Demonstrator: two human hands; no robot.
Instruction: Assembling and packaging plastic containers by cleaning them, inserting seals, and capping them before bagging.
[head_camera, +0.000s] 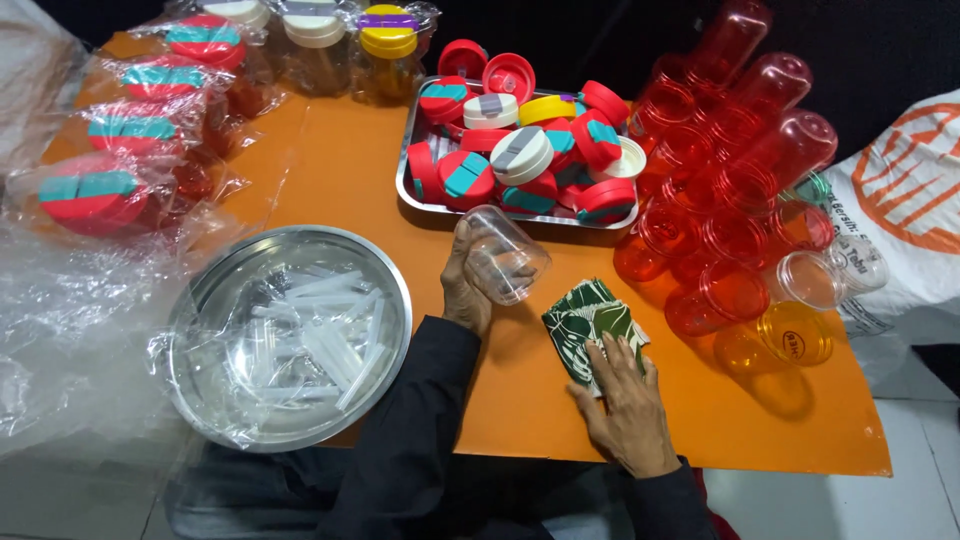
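Right hand (628, 405) presses green cloth (590, 318); left hand (465, 285) holds clear bottle (505, 255).

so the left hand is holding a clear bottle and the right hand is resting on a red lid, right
Not quite. In the head view the left hand does hold the clear bottle, but the right hand rests on a green and white patterned cloth, not a red lid. The red lids lie apart in the metal tray.

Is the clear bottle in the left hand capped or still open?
Open: the clear bottle in the left hand lies tipped with no lid on; the lids sit in the metal tray.
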